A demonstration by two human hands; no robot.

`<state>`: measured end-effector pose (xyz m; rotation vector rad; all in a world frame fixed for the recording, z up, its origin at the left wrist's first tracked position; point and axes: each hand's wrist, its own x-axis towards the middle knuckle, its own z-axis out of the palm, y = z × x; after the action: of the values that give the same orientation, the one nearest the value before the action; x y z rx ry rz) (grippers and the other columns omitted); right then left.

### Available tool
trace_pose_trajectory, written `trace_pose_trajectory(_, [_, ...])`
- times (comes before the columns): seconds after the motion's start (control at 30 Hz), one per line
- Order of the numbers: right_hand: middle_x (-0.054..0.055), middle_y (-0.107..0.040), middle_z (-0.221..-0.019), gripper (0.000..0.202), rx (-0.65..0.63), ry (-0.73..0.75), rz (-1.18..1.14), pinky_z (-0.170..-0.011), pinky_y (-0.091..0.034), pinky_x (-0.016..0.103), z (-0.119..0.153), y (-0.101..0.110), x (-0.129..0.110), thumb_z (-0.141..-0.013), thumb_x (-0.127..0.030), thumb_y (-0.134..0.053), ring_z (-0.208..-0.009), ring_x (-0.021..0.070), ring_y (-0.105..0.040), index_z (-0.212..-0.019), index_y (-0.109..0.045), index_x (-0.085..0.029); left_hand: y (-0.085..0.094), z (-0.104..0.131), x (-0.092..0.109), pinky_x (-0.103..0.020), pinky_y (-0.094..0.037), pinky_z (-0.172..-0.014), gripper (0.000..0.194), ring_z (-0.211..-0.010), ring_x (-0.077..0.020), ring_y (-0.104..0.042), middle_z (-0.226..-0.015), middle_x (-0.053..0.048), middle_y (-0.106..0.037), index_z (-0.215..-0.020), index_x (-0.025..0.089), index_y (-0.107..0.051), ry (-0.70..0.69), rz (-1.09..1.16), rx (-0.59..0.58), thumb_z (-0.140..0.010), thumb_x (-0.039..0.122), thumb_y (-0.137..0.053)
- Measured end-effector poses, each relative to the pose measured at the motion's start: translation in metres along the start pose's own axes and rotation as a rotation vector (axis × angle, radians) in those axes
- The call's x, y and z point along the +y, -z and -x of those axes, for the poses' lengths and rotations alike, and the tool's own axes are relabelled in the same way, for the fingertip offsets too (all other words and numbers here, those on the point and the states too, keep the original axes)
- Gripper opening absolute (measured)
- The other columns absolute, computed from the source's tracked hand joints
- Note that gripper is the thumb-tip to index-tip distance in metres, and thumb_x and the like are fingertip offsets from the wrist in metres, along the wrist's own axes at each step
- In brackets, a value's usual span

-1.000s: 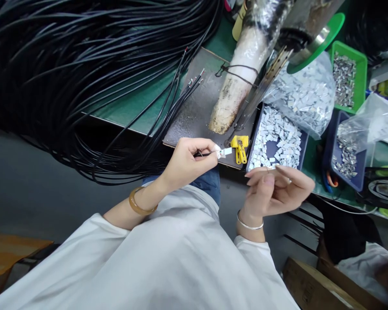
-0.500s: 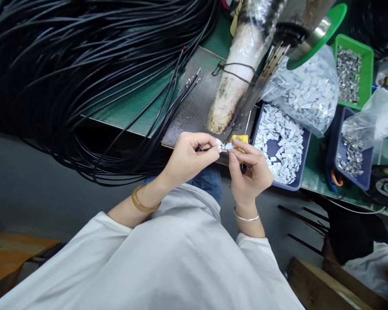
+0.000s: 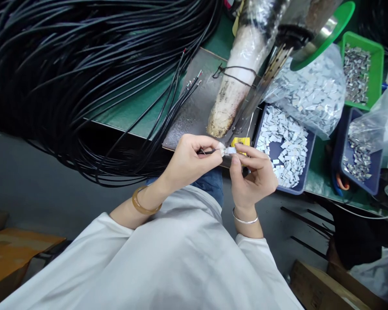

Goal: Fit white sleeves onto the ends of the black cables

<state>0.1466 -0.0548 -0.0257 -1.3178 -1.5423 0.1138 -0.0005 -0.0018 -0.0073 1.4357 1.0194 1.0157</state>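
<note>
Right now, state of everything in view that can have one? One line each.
Left hand: closed on a black cable
Right hand: at the pale tab, grip unclear
Pale tab: at the cable's tip, fixing unclear
Cable bundle: heaped, strands drooping
Yellow tool: partly hidden
Left blue tray: open, partly filled
Clear bag: bulging, closure unclear
Green bin: open, partly filled
Right blue tray: open, partly filled

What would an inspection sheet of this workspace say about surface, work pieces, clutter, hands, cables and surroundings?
Surface: green table, dark board on it.
Work pieces: small white piece and dark cable, joint unclear; similar pieces in blue tray.
Clutter: yellow tool, partly hidden; clear bag of pieces; green bin of metal parts.
Hands: left hand pinches the dark cable; right hand at the small white piece, grip unclear.
Cables: black bundle; several ends over the dark board.
Surroundings: cardboard boxes on both sides.
</note>
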Motion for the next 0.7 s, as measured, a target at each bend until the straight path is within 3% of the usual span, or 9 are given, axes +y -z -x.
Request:
trace_pose_trajectory(0.33, [0.002,-0.077,-0.103,0.016,0.033,0.077,0.115,-0.079,-0.066,0.037,-0.0079,-0.0027,-0.0088,-0.084,-0.014,-0.074,-0.089,0.0184,-0.076,-0.092,-0.069,-0.026,0.0002,0.003,0.0069,-0.018,-0.022,-0.042,0.015,-0.048,-0.0039,-0.027,-0.053,0.006,-0.041,-0.066,0.012,-0.067,-0.044,0.018,0.022,-0.079,0.014,-0.061])
trace_pose_trajectory(0.7, [0.003,-0.079,-0.099,0.018,0.008,0.115,0.087,-0.078,-0.066,0.034,-0.0003,0.0024,-0.0045,-0.083,-0.01,-0.073,-0.089,0.0178,-0.076,-0.092,-0.066,-0.024,0.0016,0.0029,0.0041,-0.02,-0.024,-0.047,0.014,-0.052,-0.0049,-0.026,-0.055,0.005,-0.042,-0.065,0.012,-0.068,0.065,0.063,-0.099,-0.078,0.013,-0.061])
